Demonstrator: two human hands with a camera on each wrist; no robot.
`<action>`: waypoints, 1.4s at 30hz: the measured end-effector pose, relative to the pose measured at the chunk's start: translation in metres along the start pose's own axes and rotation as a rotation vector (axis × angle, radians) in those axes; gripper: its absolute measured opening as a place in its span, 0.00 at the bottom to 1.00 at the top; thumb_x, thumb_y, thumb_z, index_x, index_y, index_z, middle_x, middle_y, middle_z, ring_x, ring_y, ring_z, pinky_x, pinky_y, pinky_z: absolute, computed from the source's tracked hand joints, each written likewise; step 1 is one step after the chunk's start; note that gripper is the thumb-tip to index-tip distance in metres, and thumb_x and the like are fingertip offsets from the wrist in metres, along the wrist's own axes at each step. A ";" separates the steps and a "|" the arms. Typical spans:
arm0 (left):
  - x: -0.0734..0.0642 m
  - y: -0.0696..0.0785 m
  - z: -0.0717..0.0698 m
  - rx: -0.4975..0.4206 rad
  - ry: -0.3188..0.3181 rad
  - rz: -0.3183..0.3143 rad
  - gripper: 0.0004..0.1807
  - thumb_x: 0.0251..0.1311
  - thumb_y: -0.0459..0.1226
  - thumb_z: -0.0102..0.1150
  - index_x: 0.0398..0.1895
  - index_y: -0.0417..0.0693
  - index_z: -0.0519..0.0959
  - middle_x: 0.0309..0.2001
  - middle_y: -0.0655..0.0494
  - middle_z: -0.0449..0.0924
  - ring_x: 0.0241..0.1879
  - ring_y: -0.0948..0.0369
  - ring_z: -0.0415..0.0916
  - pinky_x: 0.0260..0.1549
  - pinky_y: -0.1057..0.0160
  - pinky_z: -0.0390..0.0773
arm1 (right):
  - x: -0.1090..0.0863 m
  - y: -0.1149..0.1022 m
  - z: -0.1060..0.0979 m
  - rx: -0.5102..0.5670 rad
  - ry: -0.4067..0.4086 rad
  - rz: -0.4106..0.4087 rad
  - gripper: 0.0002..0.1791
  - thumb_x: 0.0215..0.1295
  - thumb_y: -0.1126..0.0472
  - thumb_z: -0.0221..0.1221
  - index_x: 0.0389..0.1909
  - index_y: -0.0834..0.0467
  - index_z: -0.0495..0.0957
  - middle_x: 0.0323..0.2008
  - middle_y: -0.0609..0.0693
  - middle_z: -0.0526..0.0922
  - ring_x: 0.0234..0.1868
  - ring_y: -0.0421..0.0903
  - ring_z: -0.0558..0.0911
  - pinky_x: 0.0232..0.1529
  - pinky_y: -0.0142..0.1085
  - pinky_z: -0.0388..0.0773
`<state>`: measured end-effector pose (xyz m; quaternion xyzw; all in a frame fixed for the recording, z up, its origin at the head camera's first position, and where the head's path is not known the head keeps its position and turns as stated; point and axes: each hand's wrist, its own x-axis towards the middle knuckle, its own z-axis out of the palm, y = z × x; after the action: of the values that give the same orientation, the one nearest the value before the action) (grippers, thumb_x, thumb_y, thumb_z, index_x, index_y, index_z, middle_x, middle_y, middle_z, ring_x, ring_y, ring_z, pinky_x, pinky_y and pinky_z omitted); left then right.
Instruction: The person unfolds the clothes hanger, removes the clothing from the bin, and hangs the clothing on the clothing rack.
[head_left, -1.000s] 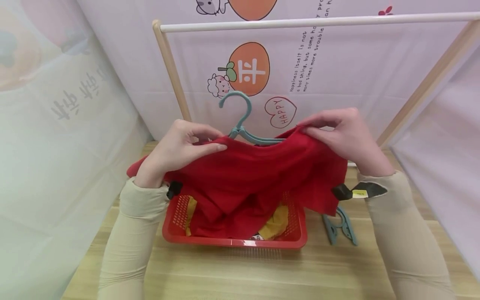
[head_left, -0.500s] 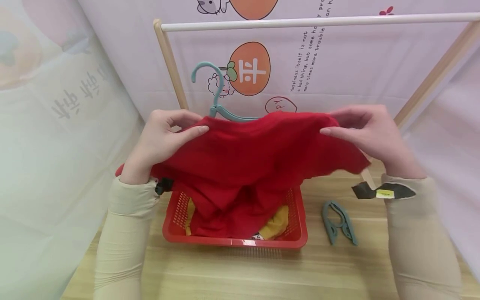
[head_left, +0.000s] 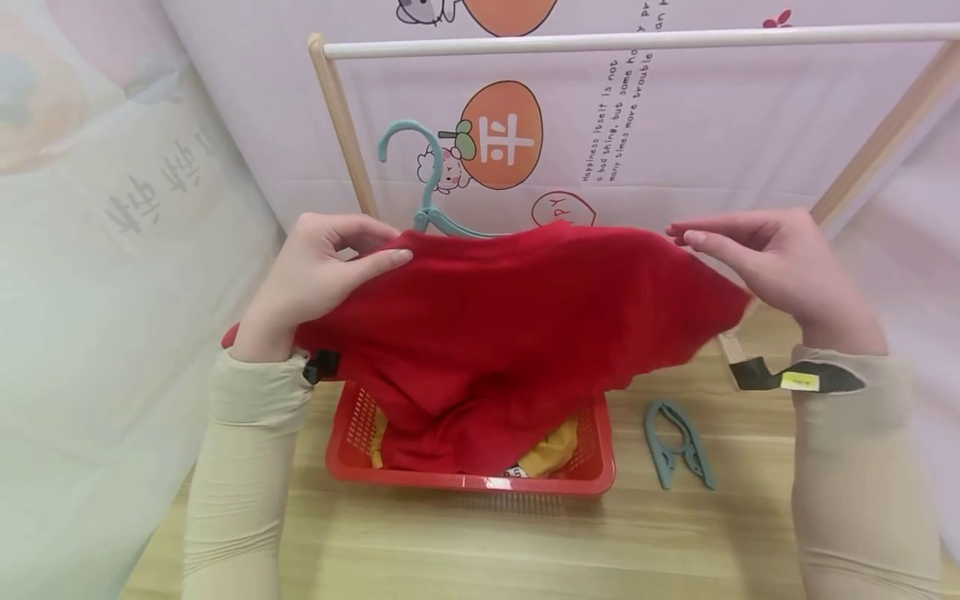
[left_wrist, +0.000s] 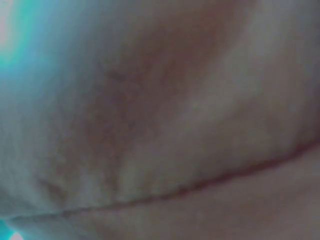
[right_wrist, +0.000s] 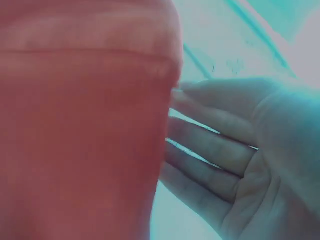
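Note:
A red T-shirt (head_left: 517, 308) hangs spread between the hands, its lower part drooping into the red basket. Out of its neckline rises the hook of a blue-green folding clothes hanger (head_left: 429, 179); the hanger's arms are mostly hidden inside the shirt. My left hand (head_left: 318, 271) pinches the shirt near the collar on the left, thumb in front. My right hand (head_left: 772, 258) is at the right shoulder, fingertips right at the cloth's edge. In the right wrist view its fingers (right_wrist: 210, 145) are fairly straight beside the shirt (right_wrist: 80, 140). Blurred skin fills the left wrist view.
The red plastic basket (head_left: 472, 482) holds yellow clothing (head_left: 551, 450) under the shirt. A second folded blue-green hanger (head_left: 678, 446) lies on the wooden table (head_left: 420, 550) at the right. Behind stands a rack with a white rail (head_left: 600, 42) and wooden posts, before a printed cloth backdrop.
Shirt and hanger have shifted up and left. My right hand, which pinched the shirt's shoulder, has moved right and loosened from it. The right sleeve now spreads outward.

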<state>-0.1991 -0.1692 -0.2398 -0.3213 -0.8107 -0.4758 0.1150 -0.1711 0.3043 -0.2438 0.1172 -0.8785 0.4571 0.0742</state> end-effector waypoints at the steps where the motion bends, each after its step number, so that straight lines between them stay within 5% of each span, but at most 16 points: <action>1: 0.001 0.000 0.003 -0.003 0.001 0.007 0.08 0.61 0.34 0.72 0.43 0.45 0.89 0.34 0.55 0.87 0.32 0.59 0.83 0.34 0.65 0.80 | 0.000 -0.004 0.004 -0.011 -0.001 -0.029 0.18 0.70 0.58 0.66 0.59 0.57 0.84 0.43 0.47 0.89 0.43 0.41 0.87 0.43 0.24 0.80; 9: 0.008 0.000 0.031 -0.014 -0.004 0.079 0.09 0.60 0.36 0.74 0.44 0.47 0.89 0.37 0.63 0.87 0.35 0.62 0.82 0.35 0.63 0.82 | 0.003 -0.032 0.040 -0.122 -0.075 -0.178 0.11 0.66 0.58 0.70 0.48 0.53 0.89 0.34 0.48 0.89 0.31 0.46 0.85 0.31 0.27 0.82; 19: 0.010 -0.001 0.040 -0.014 -0.013 0.110 0.10 0.59 0.35 0.74 0.44 0.47 0.90 0.36 0.66 0.87 0.33 0.63 0.82 0.31 0.63 0.82 | -0.002 -0.043 0.047 -0.161 -0.041 -0.196 0.10 0.67 0.56 0.68 0.48 0.47 0.90 0.36 0.45 0.89 0.35 0.44 0.85 0.36 0.24 0.80; 27: 0.013 -0.001 0.046 -0.018 -0.025 0.157 0.09 0.57 0.35 0.76 0.41 0.49 0.91 0.33 0.65 0.87 0.28 0.63 0.80 0.28 0.65 0.78 | 0.000 -0.046 0.058 -0.189 0.059 -0.315 0.11 0.65 0.62 0.69 0.48 0.49 0.90 0.36 0.44 0.89 0.34 0.36 0.85 0.36 0.22 0.78; 32: 0.011 -0.002 0.046 0.003 -0.044 0.137 0.08 0.58 0.37 0.75 0.42 0.50 0.90 0.33 0.65 0.87 0.27 0.64 0.79 0.29 0.65 0.78 | 0.003 -0.046 0.062 -0.148 0.082 -0.317 0.12 0.64 0.64 0.70 0.47 0.50 0.90 0.36 0.46 0.90 0.33 0.37 0.85 0.35 0.23 0.78; 42: 0.015 -0.004 0.053 0.003 -0.079 0.124 0.09 0.60 0.39 0.74 0.43 0.50 0.90 0.34 0.67 0.86 0.29 0.64 0.81 0.31 0.63 0.81 | 0.004 -0.050 0.064 -0.187 -0.038 -0.270 0.11 0.67 0.56 0.69 0.49 0.45 0.90 0.37 0.41 0.89 0.38 0.39 0.85 0.39 0.24 0.80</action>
<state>-0.2066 -0.1200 -0.2625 -0.3893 -0.7938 -0.4535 0.1125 -0.1626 0.2238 -0.2403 0.2356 -0.8947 0.3570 0.1288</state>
